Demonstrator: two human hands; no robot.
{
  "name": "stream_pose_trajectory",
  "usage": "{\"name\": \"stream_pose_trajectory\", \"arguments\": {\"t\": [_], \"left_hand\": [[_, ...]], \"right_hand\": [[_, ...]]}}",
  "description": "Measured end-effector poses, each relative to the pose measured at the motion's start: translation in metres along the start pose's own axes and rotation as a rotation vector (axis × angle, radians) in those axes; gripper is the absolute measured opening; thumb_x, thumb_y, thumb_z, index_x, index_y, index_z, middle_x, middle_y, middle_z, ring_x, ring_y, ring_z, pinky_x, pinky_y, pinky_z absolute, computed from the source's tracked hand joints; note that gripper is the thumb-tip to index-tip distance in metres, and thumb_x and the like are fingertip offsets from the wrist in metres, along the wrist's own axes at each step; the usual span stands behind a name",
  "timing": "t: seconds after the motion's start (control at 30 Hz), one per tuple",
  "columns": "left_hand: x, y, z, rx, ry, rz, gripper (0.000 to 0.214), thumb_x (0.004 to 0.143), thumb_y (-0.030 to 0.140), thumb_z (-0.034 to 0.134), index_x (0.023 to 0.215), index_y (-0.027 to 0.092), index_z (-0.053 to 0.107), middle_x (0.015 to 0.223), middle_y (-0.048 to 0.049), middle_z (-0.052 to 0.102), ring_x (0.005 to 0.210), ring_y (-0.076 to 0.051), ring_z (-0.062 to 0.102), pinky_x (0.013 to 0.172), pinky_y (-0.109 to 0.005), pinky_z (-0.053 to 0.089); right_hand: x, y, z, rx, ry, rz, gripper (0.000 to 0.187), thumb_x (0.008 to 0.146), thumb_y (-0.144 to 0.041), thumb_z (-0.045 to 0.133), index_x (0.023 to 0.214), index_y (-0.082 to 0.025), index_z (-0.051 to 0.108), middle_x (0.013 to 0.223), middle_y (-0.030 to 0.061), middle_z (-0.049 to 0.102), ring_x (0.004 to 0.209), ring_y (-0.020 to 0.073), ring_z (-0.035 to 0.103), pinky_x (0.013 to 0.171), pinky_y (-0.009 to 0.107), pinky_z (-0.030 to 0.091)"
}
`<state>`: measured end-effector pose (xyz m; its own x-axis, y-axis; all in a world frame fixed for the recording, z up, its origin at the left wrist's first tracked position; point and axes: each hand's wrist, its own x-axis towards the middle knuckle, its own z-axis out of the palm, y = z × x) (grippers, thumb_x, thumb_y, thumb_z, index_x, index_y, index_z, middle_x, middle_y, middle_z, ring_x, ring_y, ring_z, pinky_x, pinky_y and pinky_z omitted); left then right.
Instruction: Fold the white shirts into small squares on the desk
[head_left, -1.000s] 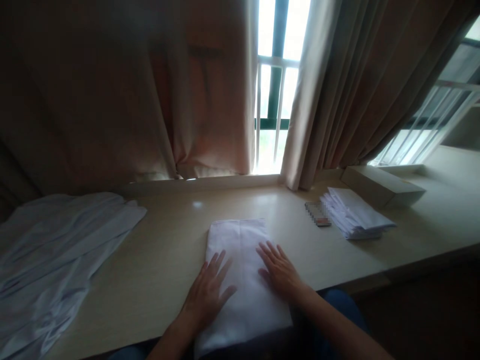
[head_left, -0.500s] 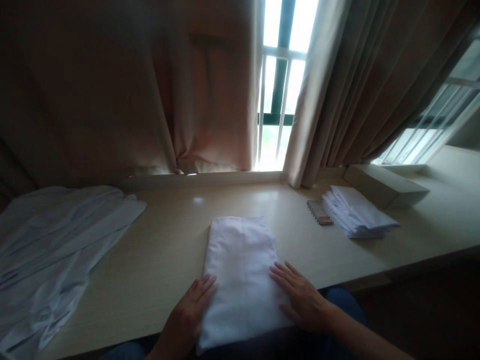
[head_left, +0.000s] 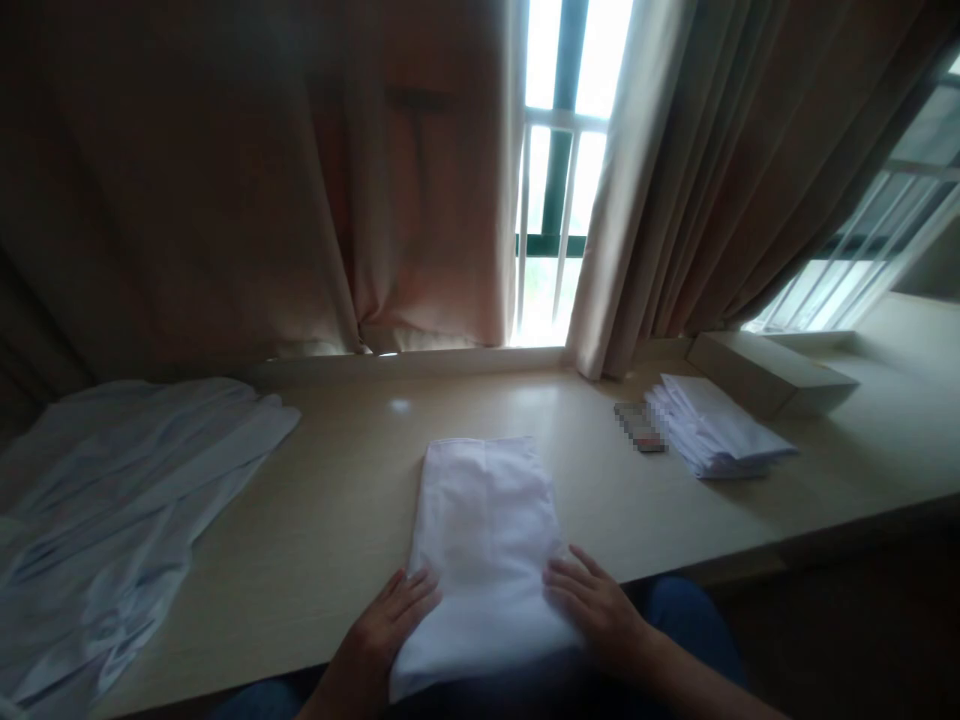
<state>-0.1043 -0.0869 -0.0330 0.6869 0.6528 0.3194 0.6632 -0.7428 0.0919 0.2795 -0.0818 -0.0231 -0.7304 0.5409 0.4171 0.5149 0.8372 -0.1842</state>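
A folded white cloth (head_left: 487,530), seemingly a garment, lies before me with its near end reaching the table's front edge. A faint crease runs down its middle, and small wrinkles cross its surface. On its left edge rests my left hand (head_left: 394,615), fingers stretched out flat and pointing away from me. My right hand (head_left: 592,605) lies over the right edge, its fingers extended and slightly apart on the fabric. Neither hand is closed around the cloth. The right thumb is hard to make out.
A loose heap of white garments (head_left: 142,500) spreads over the left of the pale table (head_left: 330,540). To the right are a stack of folded white cloths (head_left: 720,430), a pixelated flat object (head_left: 640,427) and a box (head_left: 772,370). Curtains (head_left: 442,200) hang behind.
Both hands have slid a little toward me along the cloth's edges. The near part of the cloth looks slightly smoother, and the view has tilted a touch.
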Motion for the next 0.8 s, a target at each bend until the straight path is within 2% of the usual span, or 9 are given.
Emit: {"name": "stream_pose_trajectory", "arguments": {"t": [0.07, 0.13, 0.23, 0.33, 0.43, 0.5, 0.57, 0.67, 0.8], "left_hand": [[0.0, 0.002, -0.005, -0.136, 0.02, -0.054, 0.056, 0.081, 0.031, 0.06, 0.136, 0.029, 0.047, 0.137, -0.0047, 0.055, 0.127, -0.021, 0.049, 0.113, -0.04, 0.031], [0.004, 0.007, -0.012, -0.319, 0.028, -0.19, 0.046, 0.083, 0.033, 0.059, 0.129, 0.03, 0.055, 0.13, -0.0027, 0.06, 0.122, -0.021, 0.055, 0.108, -0.036, 0.039], [0.017, 0.014, -0.021, -0.614, 0.018, -0.442, 0.033, 0.087, 0.035, 0.052, 0.117, 0.03, 0.064, 0.118, -0.0002, 0.068, 0.109, -0.022, 0.063, 0.095, -0.029, 0.049], [0.026, 0.013, -0.026, -0.779, 0.072, -0.596, 0.029, 0.086, 0.039, 0.052, 0.106, 0.028, 0.07, 0.106, 0.0009, 0.072, 0.098, -0.023, 0.067, 0.087, -0.028, 0.052], [0.026, 0.008, -0.024, -0.8, 0.156, -0.7, 0.027, 0.079, 0.043, 0.059, 0.094, 0.026, 0.074, 0.092, 0.0007, 0.075, 0.086, -0.024, 0.068, 0.078, -0.027, 0.053], [0.027, 0.004, -0.024, -0.774, 0.202, -0.788, 0.028, 0.075, 0.048, 0.062, 0.082, 0.023, 0.074, 0.08, 0.0003, 0.074, 0.077, -0.024, 0.067, 0.072, -0.027, 0.053], [0.034, 0.0, -0.028, -0.737, 0.254, -0.893, 0.035, 0.073, 0.055, 0.061, 0.074, 0.021, 0.071, 0.07, -0.0001, 0.071, 0.071, -0.023, 0.064, 0.066, -0.028, 0.051], [0.06, -0.009, -0.042, -0.701, 0.373, -1.027, 0.049, 0.073, 0.064, 0.057, 0.083, 0.018, 0.069, 0.073, -0.0016, 0.07, 0.074, -0.023, 0.063, 0.062, -0.027, 0.049], [0.095, -0.021, -0.05, -0.907, 0.486, -1.027, 0.068, 0.074, 0.073, 0.048, 0.105, 0.015, 0.064, 0.082, -0.0057, 0.071, 0.076, -0.022, 0.064, 0.061, -0.028, 0.049]], "right_hand": [[0.003, -0.005, -0.014, 0.128, 0.017, 0.065, 0.044, 0.074, -0.011, 0.051, 0.116, -0.02, 0.058, 0.117, 0.0063, 0.066, 0.123, 0.0206, 0.051, 0.115, 0.047, 0.023], [0.005, -0.006, -0.026, 0.243, 0.004, 0.114, 0.044, 0.071, -0.018, 0.057, 0.114, -0.022, 0.059, 0.114, 0.0062, 0.066, 0.119, 0.021, 0.054, 0.113, 0.044, 0.027], [0.013, 0.006, -0.034, 0.323, 0.016, 0.196, 0.062, 0.068, -0.029, 0.066, 0.127, -0.02, 0.053, 0.127, 0.0122, 0.059, 0.126, 0.0253, 0.049, 0.109, 0.042, 0.034], [0.025, 0.028, -0.031, 0.332, 0.038, 0.247, 0.069, 0.067, -0.03, 0.071, 0.132, -0.019, 0.051, 0.133, 0.0141, 0.054, 0.13, 0.0287, 0.043, 0.109, 0.046, 0.033], [0.039, 0.042, -0.026, 0.395, 0.015, 0.293, 0.049, 0.065, -0.03, 0.073, 0.112, -0.02, 0.065, 0.118, 0.0097, 0.064, 0.121, 0.0301, 0.052, 0.107, 0.047, 0.034], [0.047, 0.043, -0.023, 0.5, 0.003, 0.396, 0.028, 0.067, -0.032, 0.071, 0.092, -0.02, 0.07, 0.099, 0.0064, 0.07, 0.103, 0.0278, 0.061, 0.096, 0.041, 0.044], [0.052, 0.041, -0.02, 0.627, -0.005, 0.519, 0.02, 0.07, -0.036, 0.069, 0.08, -0.019, 0.07, 0.084, 0.004, 0.069, 0.084, 0.0238, 0.063, 0.079, 0.034, 0.049], [0.06, 0.044, -0.015, 0.78, 0.034, 0.686, 0.03, 0.076, -0.045, 0.062, 0.078, -0.017, 0.069, 0.077, 0.0029, 0.066, 0.076, 0.0212, 0.06, 0.066, 0.028, 0.046], [0.077, 0.064, -0.008, 0.909, 0.024, 0.866, 0.037, 0.079, -0.05, 0.057, 0.077, -0.014, 0.067, 0.073, 0.001, 0.062, 0.07, 0.0158, 0.055, 0.062, 0.023, 0.04]]}}
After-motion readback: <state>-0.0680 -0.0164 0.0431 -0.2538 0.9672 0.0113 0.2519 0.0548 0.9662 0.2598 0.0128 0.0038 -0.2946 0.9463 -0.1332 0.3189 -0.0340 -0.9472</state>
